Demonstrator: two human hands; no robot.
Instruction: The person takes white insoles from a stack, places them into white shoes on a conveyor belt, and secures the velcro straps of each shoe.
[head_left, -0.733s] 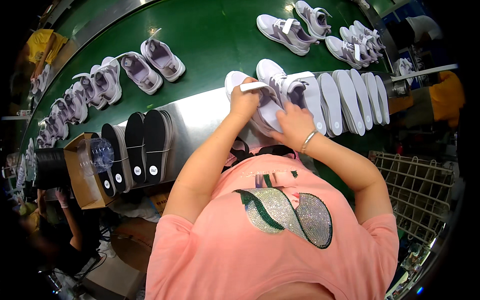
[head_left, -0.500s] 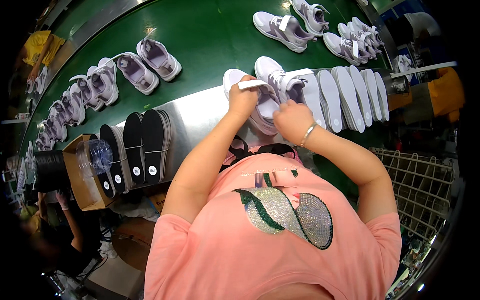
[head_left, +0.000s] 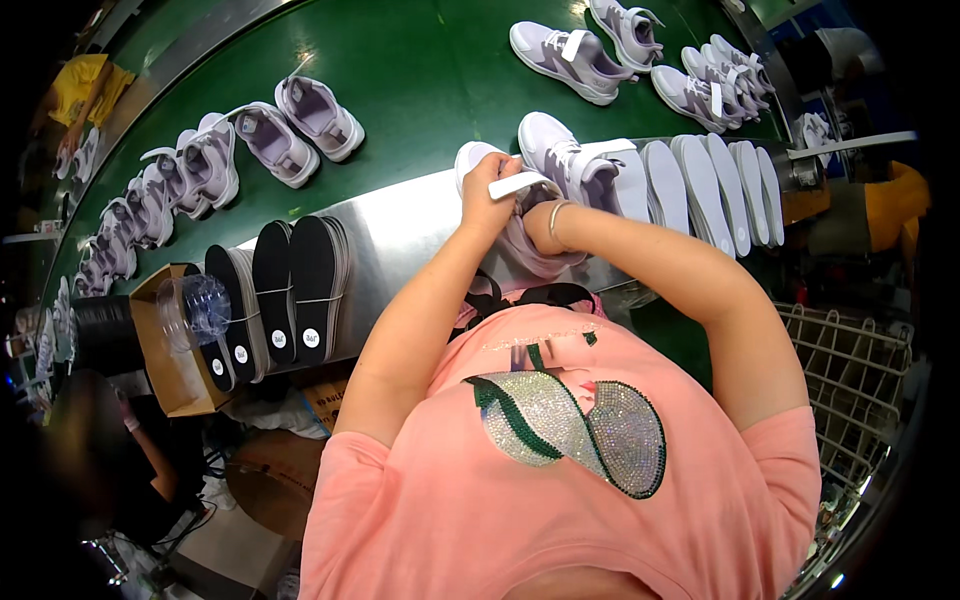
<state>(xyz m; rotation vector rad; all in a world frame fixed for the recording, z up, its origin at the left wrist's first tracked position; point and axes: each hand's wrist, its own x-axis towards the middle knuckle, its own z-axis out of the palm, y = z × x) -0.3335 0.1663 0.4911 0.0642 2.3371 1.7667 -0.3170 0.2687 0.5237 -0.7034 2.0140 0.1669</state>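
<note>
A white and pale-purple sneaker [head_left: 541, 262] sits on the metal ledge in front of me, toe away from me. My left hand [head_left: 487, 193] is closed around its left side, by the white strap [head_left: 516, 184]. My right hand [head_left: 545, 226] reaches down into the shoe's opening, and its fingers are hidden inside. Just right of it stands a matching sneaker [head_left: 550, 143], touched by neither hand. White insoles [head_left: 700, 190] lie in a row of stacks beyond that shoe.
Left on the ledge are tied bundles of black insoles [head_left: 312, 275], beside a cardboard box [head_left: 185, 392] and a clear plastic container [head_left: 205, 308]. More sneakers line the green surface [head_left: 420, 75] at left [head_left: 207, 165] and far right [head_left: 570, 60]. A wire basket [head_left: 850, 370] stands at right.
My right hand has moved left and down from the right edge of the held sneaker into its opening. The left hand keeps its hold on the shoe.
</note>
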